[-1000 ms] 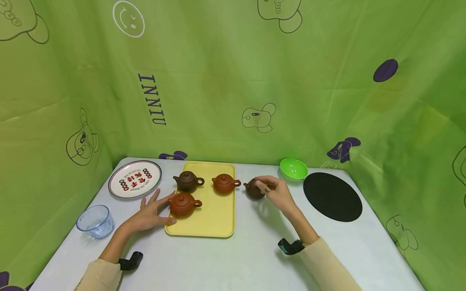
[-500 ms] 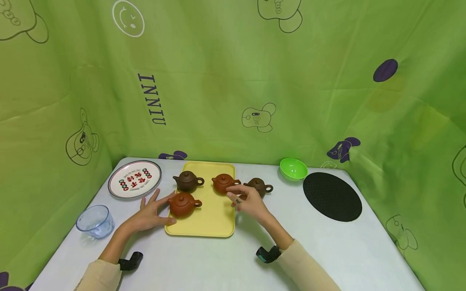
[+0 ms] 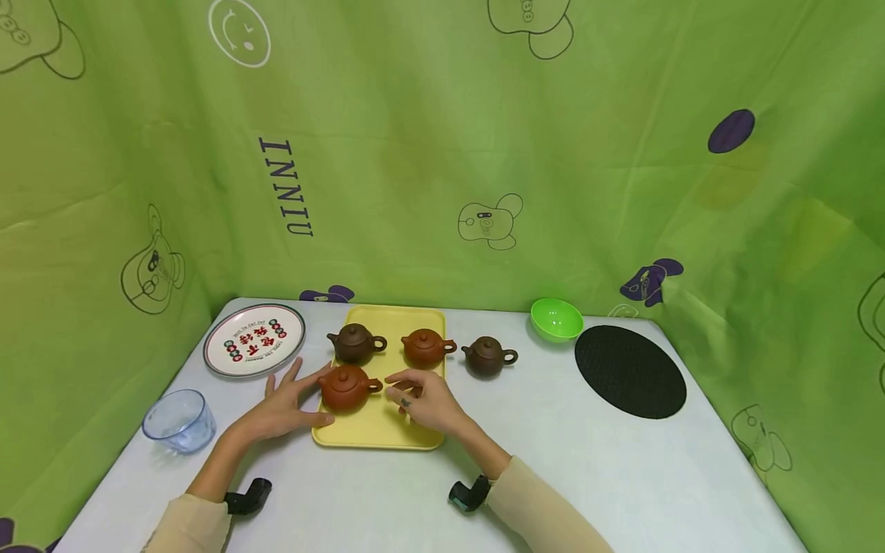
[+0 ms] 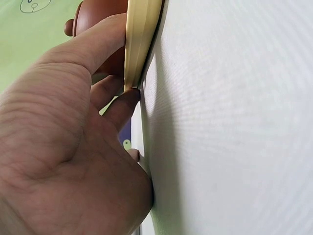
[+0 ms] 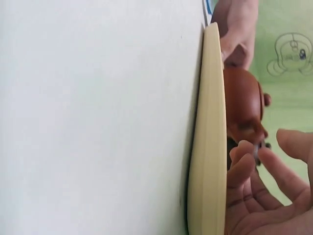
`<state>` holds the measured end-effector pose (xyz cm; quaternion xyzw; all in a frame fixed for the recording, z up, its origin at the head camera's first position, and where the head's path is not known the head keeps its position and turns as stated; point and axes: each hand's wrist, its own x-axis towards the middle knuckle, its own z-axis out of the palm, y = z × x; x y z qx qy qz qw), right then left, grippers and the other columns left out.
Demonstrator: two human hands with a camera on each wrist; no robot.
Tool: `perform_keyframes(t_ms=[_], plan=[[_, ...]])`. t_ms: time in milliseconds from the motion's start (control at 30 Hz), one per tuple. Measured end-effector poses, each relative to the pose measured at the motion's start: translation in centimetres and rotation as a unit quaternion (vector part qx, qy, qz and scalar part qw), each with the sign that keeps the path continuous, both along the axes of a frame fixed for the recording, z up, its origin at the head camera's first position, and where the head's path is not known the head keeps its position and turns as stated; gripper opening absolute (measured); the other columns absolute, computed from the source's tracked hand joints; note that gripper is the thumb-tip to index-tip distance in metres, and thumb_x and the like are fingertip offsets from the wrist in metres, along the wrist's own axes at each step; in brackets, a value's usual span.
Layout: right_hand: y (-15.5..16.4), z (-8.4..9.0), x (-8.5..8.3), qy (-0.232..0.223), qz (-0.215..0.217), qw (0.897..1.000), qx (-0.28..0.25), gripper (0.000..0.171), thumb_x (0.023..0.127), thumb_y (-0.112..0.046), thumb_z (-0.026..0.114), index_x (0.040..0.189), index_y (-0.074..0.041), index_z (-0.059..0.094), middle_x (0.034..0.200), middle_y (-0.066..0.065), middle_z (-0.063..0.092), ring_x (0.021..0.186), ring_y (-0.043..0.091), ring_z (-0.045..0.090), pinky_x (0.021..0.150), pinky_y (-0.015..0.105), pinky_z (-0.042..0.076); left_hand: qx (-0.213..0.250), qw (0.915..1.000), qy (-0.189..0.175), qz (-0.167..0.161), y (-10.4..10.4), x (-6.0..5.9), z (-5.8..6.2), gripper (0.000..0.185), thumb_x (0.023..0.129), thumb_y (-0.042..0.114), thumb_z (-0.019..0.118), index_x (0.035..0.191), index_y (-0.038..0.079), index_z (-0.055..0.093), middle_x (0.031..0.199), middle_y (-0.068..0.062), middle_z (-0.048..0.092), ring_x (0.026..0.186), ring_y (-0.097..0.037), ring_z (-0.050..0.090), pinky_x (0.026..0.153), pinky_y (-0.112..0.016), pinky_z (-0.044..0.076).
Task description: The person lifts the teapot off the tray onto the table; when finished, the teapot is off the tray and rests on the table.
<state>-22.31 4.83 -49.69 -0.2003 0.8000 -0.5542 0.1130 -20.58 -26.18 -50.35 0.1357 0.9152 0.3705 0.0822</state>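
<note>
Four teapots: small clay ones with lids, three on the tray, one off it.
Tray: flat yellow rectangular plastic tray (image 3: 408,426) lying on the pale grey tabletop (image 3: 622,476).
Front teapot: reddish-brown round clay teapot (image 3: 345,389) at the tray's near left, handle pointing right.
Back-left teapot: dark brown clay teapot (image 3: 355,343) at the tray's far left.
Back-right teapot: reddish-brown clay teapot (image 3: 425,347) at the tray's far right.
Loose teapot: dark brown clay teapot (image 3: 487,357) standing on the tabletop just right of the tray.
Left hands entry: left hand (image 3: 286,405) lies with fingers spread and straight at the tray's left edge; thumb along the near rim, a fingertip touching the front teapot's left side. It grips nothing. The left wrist view shows fingers (image 4: 120,105) against the tray edge.
Right hands entry: right hand (image 3: 423,399) hovers over the tray's near right part, fingers loosely bent, forefinger stretched toward the front teapot's handle; it holds nothing, and whether it touches the handle cannot be told.
Plate: round white plate with red and green print (image 3: 254,339) at the far left.
Glass bowl: small clear bluish glass bowl (image 3: 178,420) near the left edge.
Green bowl: bright green plastic bowl (image 3: 556,318) at the back.
Mat: round black mat (image 3: 630,372) at the right.
</note>
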Motion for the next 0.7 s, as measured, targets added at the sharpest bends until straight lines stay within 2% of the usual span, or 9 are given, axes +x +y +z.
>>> perform_keyframes(t_ms=[233, 533, 700], plan=[[-1.2, -0.6, -0.1, 0.002, -0.01, 1.0, -0.011, 0.024, 0.103, -0.023, 0.07, 0.124, -0.012, 0.076, 0.103, 0.017, 0.081, 0.066, 0.015, 0.068, 0.05, 0.017, 0.045, 0.002, 1.0, 0.001, -0.001, 0.0, 0.0, 0.0, 0.093, 0.083, 0.039, 0.087, 0.159, 0.007, 0.046, 0.166, -0.035, 0.035, 0.159, -0.062, -0.005, 0.119, -0.082, -0.02], [-1.9, -0.6, -0.1, -0.001, -0.018, 1.0, 0.0, 0.024, 0.104, -0.022, 0.07, 0.125, -0.013, 0.077, 0.089, 0.017, 0.079, 0.063, 0.012, 0.064, 0.051, 0.018, 0.046, 0.005, 1.0, -0.005, 0.005, 0.1, 0.1, 0.0, 0.093, 0.082, 0.038, 0.089, 0.159, 0.008, 0.047, 0.166, -0.035, 0.035, 0.16, -0.061, -0.005, 0.12, -0.081, -0.021], [-2.3, -0.7, -0.3, 0.001, -0.019, 1.0, -0.003, 0.023, 0.104, -0.023, 0.069, 0.124, -0.014, 0.077, 0.091, 0.016, 0.08, 0.06, 0.011, 0.062, 0.05, 0.017, 0.046, 0.006, 1.0, -0.006, 0.004, 0.2, 0.1, 0.0, 0.093, 0.082, 0.038, 0.089, 0.159, 0.007, 0.047, 0.166, -0.035, 0.035, 0.16, -0.061, -0.006, 0.119, -0.081, -0.021]])
